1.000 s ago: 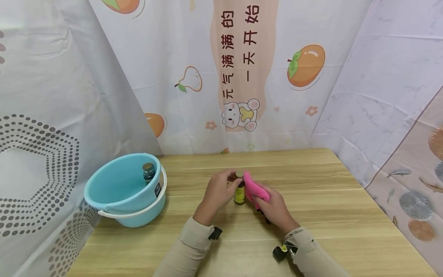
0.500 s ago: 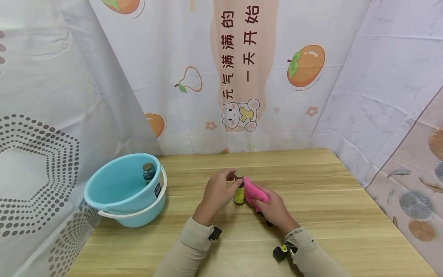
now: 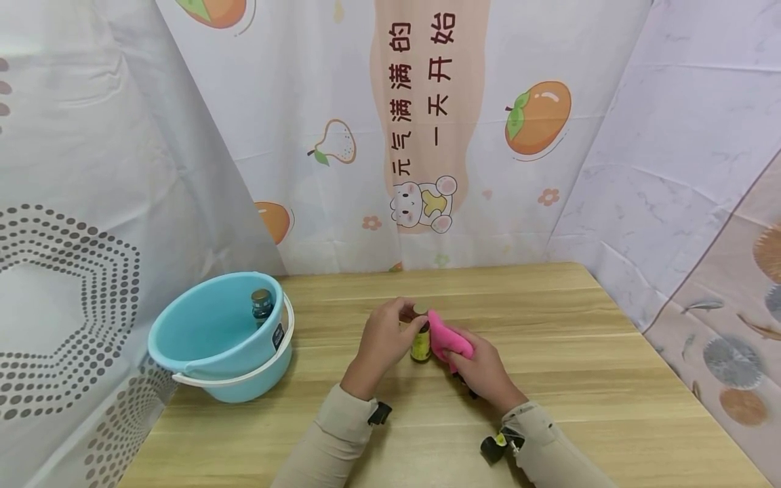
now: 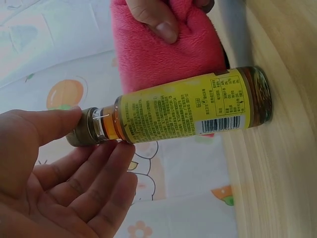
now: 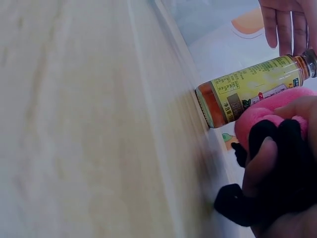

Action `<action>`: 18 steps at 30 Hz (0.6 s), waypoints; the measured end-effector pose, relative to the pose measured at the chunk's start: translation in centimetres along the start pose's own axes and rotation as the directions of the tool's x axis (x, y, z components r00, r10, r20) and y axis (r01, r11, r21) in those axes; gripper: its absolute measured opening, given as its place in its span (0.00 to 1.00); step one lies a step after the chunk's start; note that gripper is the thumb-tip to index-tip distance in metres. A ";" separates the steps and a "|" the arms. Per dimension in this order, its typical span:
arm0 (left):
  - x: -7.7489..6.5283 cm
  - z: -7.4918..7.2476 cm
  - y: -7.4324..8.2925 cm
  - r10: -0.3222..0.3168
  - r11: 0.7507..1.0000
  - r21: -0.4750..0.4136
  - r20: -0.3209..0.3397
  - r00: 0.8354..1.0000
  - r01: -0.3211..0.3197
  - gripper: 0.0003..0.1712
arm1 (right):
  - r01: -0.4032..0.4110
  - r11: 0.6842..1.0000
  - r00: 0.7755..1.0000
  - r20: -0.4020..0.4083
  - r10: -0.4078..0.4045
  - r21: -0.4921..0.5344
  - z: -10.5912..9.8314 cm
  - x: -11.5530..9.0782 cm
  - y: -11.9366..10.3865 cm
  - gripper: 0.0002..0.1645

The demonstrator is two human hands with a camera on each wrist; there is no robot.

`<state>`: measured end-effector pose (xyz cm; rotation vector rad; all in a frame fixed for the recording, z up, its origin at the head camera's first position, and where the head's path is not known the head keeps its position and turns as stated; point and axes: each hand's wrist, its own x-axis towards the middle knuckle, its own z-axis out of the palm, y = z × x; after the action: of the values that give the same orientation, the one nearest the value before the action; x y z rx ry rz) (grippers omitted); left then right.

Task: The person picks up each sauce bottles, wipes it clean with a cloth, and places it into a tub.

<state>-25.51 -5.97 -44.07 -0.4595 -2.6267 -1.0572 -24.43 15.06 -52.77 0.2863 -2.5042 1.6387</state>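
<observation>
A small glass bottle [image 3: 421, 344] with a yellow-green label [image 4: 183, 108] and a dark cap [image 4: 83, 128] stands on the wooden table. My left hand [image 3: 383, 339] pinches it at the cap and neck, thumb on one side and fingers on the other. My right hand [image 3: 482, 366] grips a folded pink cloth [image 3: 450, 341], which lies against the bottle's right side. A soft black piece [image 5: 282, 173] is bunched in that same hand under the pink; whether it joins the cloth I cannot tell. The bottle's far side is hidden.
To the left a light blue bucket [image 3: 201, 332] with a white handle [image 3: 244, 374] stands on the table [image 3: 525, 305]. Inside it is a dark jar [image 3: 262, 305] with a gold-brown lid. A printed curtain [image 3: 342, 224] hangs behind the table's back edge.
The pink cloth has slid slightly down and left along the bottle since a second ago. The left hand keeps its hold on the cap and neck, nearly still.
</observation>
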 end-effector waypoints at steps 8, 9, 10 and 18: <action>-0.1 0.1 -0.3 0.019 1.000 -0.008 0.016 1.000 -0.019 0.22 | 0.068 0.997 0.996 -0.055 -0.065 0.039 0.0 -0.4 -0.3 0.28; -0.1 0.2 -0.3 0.023 1.000 -0.008 0.018 1.000 -0.023 0.22 | 0.072 0.996 0.996 -0.059 -0.069 0.047 0.0 -0.4 -0.4 0.28; 0.0 0.2 -0.3 0.024 1.000 -0.008 0.021 0.999 -0.024 0.22 | 0.083 0.995 0.995 -0.065 -0.080 0.051 -0.1 -0.5 -0.4 0.28; -0.1 -0.1 0.0 0.016 1.000 -0.013 0.031 0.999 -0.015 0.22 | 0.140 0.986 0.987 -0.092 -0.131 0.094 -0.1 -0.4 -0.4 0.27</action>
<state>-25.42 -6.02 -44.04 -0.5024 -2.6407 -1.0712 -23.95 15.00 -52.44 0.3807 -2.2907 1.6876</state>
